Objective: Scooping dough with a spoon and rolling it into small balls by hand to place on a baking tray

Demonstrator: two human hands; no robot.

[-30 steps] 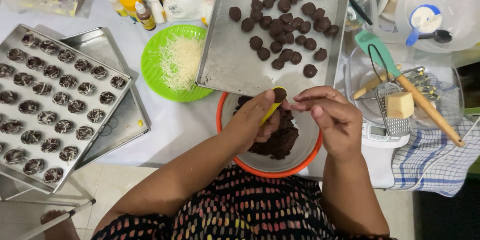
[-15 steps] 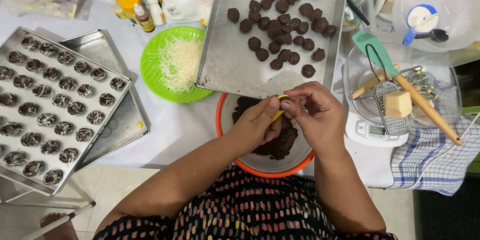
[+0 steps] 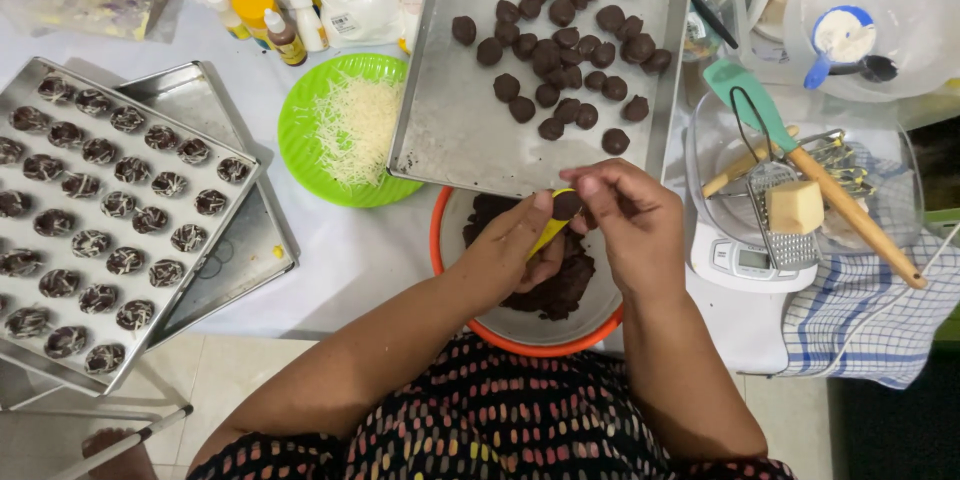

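My left hand (image 3: 520,245) grips a small yellow spoon (image 3: 549,231) over an orange-rimmed bowl (image 3: 500,333) that holds dark chocolate dough (image 3: 560,280). My right hand (image 3: 625,215) pinches a small lump of dough (image 3: 567,204) at the spoon's tip, fingers touching the left hand's fingertips. Just beyond the hands lies a metal baking tray (image 3: 460,110) with several dark dough balls (image 3: 570,50) grouped at its far right part.
A green plate (image 3: 300,130) of grated cheese sits left of the tray. At far left, a tray (image 3: 215,230) holds several cheese-topped cookies. Bottles and bags stand at the back. At right are a kitchen scale (image 3: 740,260), grater, cheese block, spatula and checked cloth (image 3: 860,330).
Both hands have risen slightly toward the baking tray's near edge, and the right fingers have closed in on the dough at the spoon's tip.
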